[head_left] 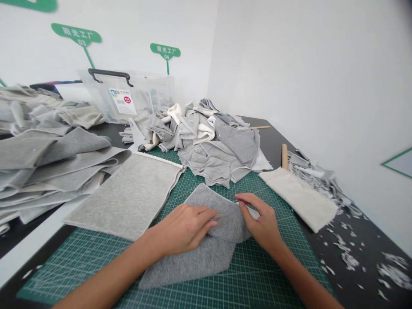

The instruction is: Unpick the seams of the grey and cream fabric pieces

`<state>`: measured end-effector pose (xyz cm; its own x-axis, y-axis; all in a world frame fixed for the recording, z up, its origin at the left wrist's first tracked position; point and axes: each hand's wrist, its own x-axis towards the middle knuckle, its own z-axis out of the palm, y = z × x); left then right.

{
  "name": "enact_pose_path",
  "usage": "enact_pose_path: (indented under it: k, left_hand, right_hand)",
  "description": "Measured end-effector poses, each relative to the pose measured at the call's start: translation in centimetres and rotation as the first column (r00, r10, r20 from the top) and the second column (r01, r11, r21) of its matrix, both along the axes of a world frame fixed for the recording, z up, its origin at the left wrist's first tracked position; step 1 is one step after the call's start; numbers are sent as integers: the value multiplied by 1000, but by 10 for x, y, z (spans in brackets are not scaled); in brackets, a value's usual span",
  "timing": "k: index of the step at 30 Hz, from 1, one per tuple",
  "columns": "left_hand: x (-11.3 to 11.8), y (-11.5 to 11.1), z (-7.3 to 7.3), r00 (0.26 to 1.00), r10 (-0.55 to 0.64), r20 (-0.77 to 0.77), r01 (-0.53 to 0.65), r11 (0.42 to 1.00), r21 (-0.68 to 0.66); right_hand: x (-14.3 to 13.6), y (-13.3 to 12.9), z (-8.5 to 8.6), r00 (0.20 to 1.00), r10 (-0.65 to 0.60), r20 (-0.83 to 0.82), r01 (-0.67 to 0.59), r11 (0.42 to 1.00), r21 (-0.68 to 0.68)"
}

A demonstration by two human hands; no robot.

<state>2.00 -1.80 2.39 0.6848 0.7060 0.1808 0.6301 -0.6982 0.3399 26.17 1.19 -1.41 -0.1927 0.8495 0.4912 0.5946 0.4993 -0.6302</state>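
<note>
A folded piece of dark grey cloth (196, 262) lies on the green cutting mat (270, 283) in front of me. Above it, my left hand (189, 227) is closed with thumb and fingers around a small pointed tool (220, 217). Only the tool's thin tip shows, so whether it is snips or tweezers I cannot tell. My right hand (260, 216) pinches the right edge of the same cloth between thumb and fingers, where a pale underside shows. Left of my hands lies a flat, light grey cloth piece (128, 193), with a white strip along its far edge.
Behind the mat is a heap of grey and white cloth scraps (206, 137). Stacked grey cloth (48, 167) lies left, near a clear plastic box (151, 92). At right are a folded cream cloth (299, 197), a wooden ruler (285, 156) and shredded trimmings (317, 176).
</note>
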Motion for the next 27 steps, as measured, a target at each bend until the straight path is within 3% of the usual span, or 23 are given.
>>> enact_pose_path:
  k: [27]
  left_hand:
    - [0, -1, -1, 1000, 7, -13, -7, 1000, -12]
  right_hand:
    - [0, -1, 1, 1000, 1, -11, -1, 1000, -7]
